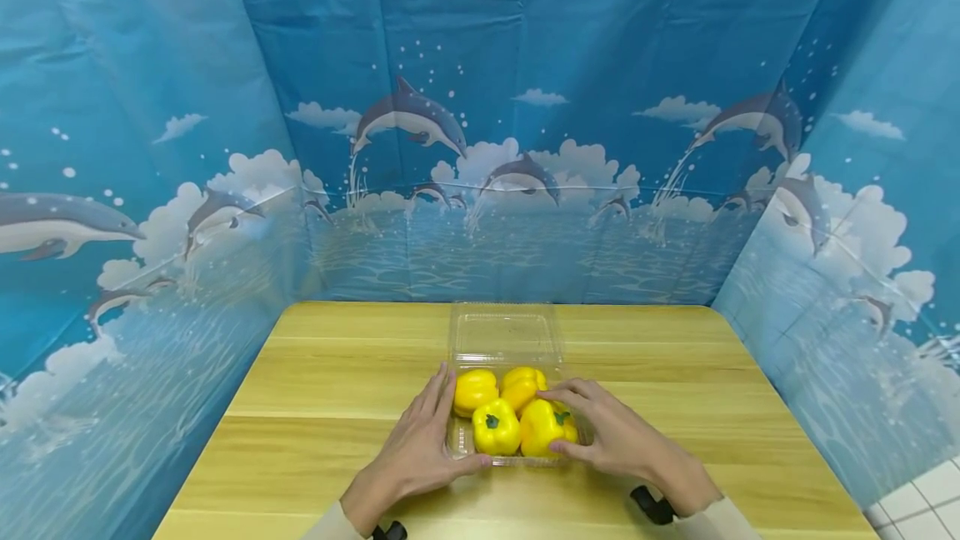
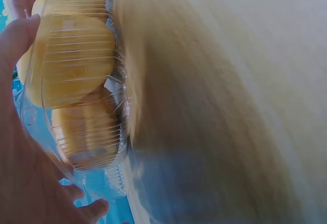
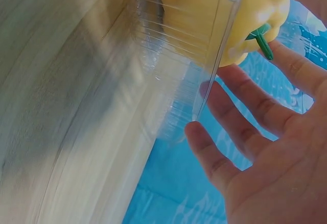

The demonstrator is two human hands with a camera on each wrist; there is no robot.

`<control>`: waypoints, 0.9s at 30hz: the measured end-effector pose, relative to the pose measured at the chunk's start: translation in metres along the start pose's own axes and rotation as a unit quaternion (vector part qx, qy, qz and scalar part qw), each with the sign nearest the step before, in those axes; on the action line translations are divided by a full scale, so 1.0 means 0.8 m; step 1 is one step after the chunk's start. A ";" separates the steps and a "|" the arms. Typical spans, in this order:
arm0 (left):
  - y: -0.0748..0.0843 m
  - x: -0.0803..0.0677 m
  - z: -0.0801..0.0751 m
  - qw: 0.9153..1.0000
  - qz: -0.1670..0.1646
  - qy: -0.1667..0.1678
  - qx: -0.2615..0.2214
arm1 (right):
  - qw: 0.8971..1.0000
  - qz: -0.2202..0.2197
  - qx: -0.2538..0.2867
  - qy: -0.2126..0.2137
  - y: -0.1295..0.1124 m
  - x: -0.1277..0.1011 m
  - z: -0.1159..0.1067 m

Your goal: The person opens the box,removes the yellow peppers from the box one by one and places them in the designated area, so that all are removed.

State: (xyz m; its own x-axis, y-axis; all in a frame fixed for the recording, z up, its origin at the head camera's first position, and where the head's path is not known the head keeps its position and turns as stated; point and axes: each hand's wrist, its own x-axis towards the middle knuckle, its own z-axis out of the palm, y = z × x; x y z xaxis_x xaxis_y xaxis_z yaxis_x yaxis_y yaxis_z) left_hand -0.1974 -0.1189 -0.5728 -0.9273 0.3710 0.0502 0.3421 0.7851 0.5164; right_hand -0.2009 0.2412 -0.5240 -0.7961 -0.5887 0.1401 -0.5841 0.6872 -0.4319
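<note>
A clear plastic clamshell box [image 1: 517, 462] sits on the wooden table [image 1: 300, 390] with its lid [image 1: 504, 338] folded open toward the back. Several yellow bell peppers [image 1: 496, 427] fill it. My left hand [image 1: 429, 433] lies flat against the box's left side, thumb at the front edge. My right hand [image 1: 588, 427] rests on the right side, fingers reaching over the nearest pepper [image 1: 542, 427]. In the left wrist view the ribbed box [image 2: 76, 81] is next to my left hand's palm [image 2: 25, 173]. In the right wrist view my right hand's spread fingers [image 3: 255, 147] lie beside the box rim [image 3: 214, 66] and a pepper [image 3: 255, 9].
A blue dolphin-print backdrop [image 1: 480, 107] walls the table at the back and on both sides. Bare wood lies left, right and behind the box. White floor tiles [image 1: 918, 494] show at the lower right. Both wrist views are blurred by motion.
</note>
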 end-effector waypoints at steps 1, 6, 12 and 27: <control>0.000 0.000 0.000 1.000 -0.001 0.000 0.000 | 1.000 0.000 -0.002 -0.001 0.000 0.000 0.000; 0.001 0.000 -0.001 1.000 -0.001 -0.001 0.000 | 1.000 0.000 -0.003 -0.003 -0.001 0.002 0.000; 0.002 -0.001 -0.002 1.000 0.004 -0.002 0.001 | 1.000 -0.004 0.002 -0.004 -0.001 0.003 0.000; 0.000 0.000 0.000 1.000 -0.002 -0.009 -0.003 | 1.000 -0.010 0.006 -0.003 -0.004 0.006 -0.003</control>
State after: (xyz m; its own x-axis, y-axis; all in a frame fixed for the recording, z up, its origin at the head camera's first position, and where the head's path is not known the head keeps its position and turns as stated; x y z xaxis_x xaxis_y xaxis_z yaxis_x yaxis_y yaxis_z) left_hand -0.1971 -0.1192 -0.5727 -0.9257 0.3769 0.0330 0.3376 0.7835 0.5216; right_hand -0.2033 0.2370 -0.5194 -0.7830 -0.6054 0.1431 -0.5983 0.6699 -0.4396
